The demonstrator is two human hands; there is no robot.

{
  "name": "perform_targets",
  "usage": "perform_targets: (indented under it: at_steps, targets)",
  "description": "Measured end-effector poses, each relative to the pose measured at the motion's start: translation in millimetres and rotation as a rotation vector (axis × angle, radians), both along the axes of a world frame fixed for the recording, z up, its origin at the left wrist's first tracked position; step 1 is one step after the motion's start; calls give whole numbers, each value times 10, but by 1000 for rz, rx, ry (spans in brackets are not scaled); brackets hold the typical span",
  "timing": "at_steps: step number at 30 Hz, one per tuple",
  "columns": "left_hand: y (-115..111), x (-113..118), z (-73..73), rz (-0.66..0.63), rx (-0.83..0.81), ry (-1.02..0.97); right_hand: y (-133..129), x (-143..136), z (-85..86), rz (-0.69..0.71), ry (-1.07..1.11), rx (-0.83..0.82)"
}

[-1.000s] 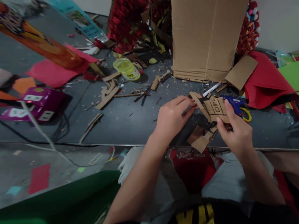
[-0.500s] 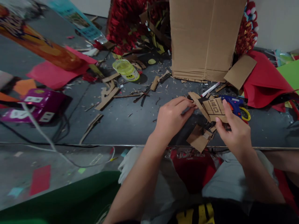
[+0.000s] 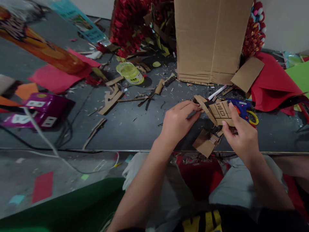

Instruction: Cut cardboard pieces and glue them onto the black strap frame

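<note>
My right hand (image 3: 242, 137) is closed on a small cardboard piece (image 3: 219, 111) marked with black lines and characters, thumb and fingers at its right end. A narrow cardboard strip (image 3: 205, 109) stands tilted against that piece's left side. My left hand (image 3: 180, 119) pinches at the strip's left, its fingertips beside something dark; what they hold is too hidden to name. Just beyond my right fingers lie a blue glue gun (image 3: 238, 103) and a yellow scissors handle (image 3: 253, 118). Below the held piece, a square cardboard scrap (image 3: 204, 143) overhangs the table edge.
A tall cardboard box (image 3: 210, 42) stands behind the hands. To the left are a yellow-green tub (image 3: 130, 73), cardboard scraps (image 3: 112, 102), a purple power strip (image 3: 41, 109) with cables, and an orange bottle (image 3: 48, 48). Red sheets (image 3: 276, 83) and a white marker (image 3: 217, 92) lie right.
</note>
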State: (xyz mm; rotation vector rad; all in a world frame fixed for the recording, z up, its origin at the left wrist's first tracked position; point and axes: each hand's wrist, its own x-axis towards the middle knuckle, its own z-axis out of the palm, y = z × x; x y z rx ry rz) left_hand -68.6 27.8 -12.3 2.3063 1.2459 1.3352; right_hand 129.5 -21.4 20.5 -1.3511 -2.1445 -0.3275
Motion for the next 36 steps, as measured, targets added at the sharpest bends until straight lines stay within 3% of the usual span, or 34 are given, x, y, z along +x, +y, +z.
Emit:
perform_targets:
  at_steps: [11,20,36]
  targets:
    - [0,16,-4,2,-19,-45,5,6,-13,-1,2,-11]
    - [-19,53,22,-6,-441,-379,13,4,-42,2,1,0]
    - [-28,57,54,36,-294,-260,2,-3,-41,1,4,-24]
